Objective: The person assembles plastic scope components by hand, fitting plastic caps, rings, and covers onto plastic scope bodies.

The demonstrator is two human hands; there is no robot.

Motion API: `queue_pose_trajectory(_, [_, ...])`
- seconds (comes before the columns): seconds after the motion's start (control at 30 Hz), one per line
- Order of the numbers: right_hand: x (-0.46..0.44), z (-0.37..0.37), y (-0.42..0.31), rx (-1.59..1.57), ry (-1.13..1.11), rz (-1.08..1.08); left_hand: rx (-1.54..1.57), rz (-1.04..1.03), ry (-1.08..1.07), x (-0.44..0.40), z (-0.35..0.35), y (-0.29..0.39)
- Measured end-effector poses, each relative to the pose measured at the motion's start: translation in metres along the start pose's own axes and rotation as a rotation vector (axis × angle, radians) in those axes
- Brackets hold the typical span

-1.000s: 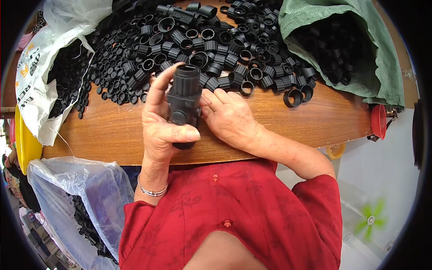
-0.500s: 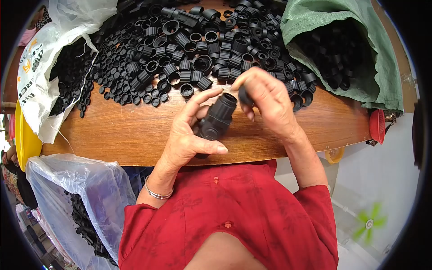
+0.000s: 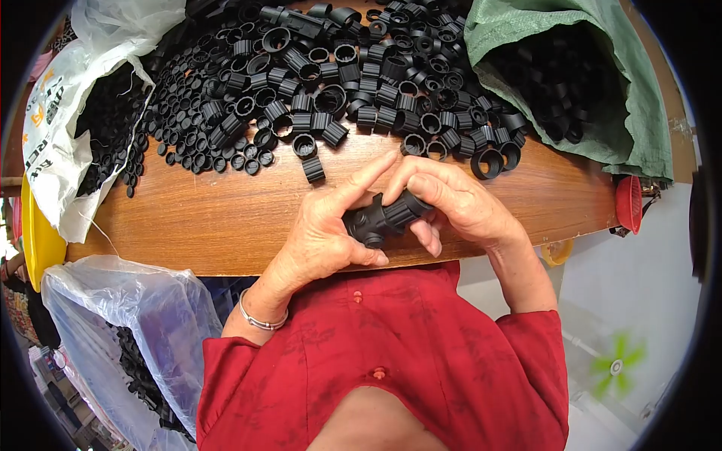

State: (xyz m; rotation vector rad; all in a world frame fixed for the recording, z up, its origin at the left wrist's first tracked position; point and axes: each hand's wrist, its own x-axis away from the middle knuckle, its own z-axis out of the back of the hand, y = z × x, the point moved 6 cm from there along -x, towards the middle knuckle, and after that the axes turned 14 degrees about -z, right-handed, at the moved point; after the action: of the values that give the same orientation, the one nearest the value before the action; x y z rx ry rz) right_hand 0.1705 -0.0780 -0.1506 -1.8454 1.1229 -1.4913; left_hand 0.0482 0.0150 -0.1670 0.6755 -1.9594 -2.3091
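Above the near table edge, my left hand (image 3: 320, 231) is closed round a black plastic scope-like tube (image 3: 370, 225) with a round knob on its side. The tube lies slantwise, its ribbed end pointing up and to the right. My right hand (image 3: 462, 199) wraps that end, fingers over the top and the thumb side partly hidden, gripping a ribbed black ring (image 3: 407, 208) there. Whether the ring is fully seated cannot be seen. A loose ribbed black collar (image 3: 312, 169) lies on the table just beyond my left hand.
Black rings and small caps (image 3: 218, 128) are heaped across the far side of the wooden table (image 3: 188, 233). A white sack (image 3: 56, 150) of small parts lies left, a green sack (image 3: 639, 113) of rings right. A plastic-lined bin (image 3: 128, 293) stands at lower left.
My right hand has brought the black ring onto the tube's end. The tube has tipped rightward, from nearly upright to slanting. A collar now lies nearer me, in front of the heap.
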Motion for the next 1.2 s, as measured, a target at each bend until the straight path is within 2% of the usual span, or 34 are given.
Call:
queue_pose_trajectory(0.2, [-0.006,0.006,0.022,-0.250,-0.070,0.121,0.104,0.050,0.020,-0.002,-0.005,-0.007])
queue_pose_trajectory(0.3, [-0.003,0.003,0.018,-0.255,0.032,0.180,0.119,0.041,0.015,-0.004,-0.005,-0.011])
queue_pose_trajectory(0.4, [-0.004,0.001,0.015,-0.282,-0.003,0.164,0.194,0.020,0.054,-0.007,-0.004,-0.013])
queue_pose_trajectory(0.47, [-0.002,0.001,0.016,-0.266,-0.047,0.135,0.134,-0.045,0.051,-0.006,-0.005,-0.009])
queue_pose_trajectory(0.57, [0.003,0.000,0.019,-0.251,-0.137,0.094,0.104,-0.031,-0.025,-0.003,-0.005,-0.004])
queue_pose_trajectory(0.77, [0.009,-0.005,0.028,-0.334,-0.246,0.082,-0.140,-0.246,-0.029,0.000,-0.008,0.008])
queue_pose_trajectory(0.97, [0.016,-0.006,0.030,-0.345,-0.184,0.068,-0.257,-0.383,0.012,0.000,-0.014,0.016])
queue_pose_trajectory(1.1, [0.019,-0.004,0.031,-0.286,-0.084,0.035,-0.297,-0.375,-0.023,0.003,-0.017,0.010])
queue_pose_trajectory(1.2, [0.019,-0.007,0.028,-0.274,-0.071,0.076,-0.208,-0.347,0.029,0.000,-0.014,0.012])
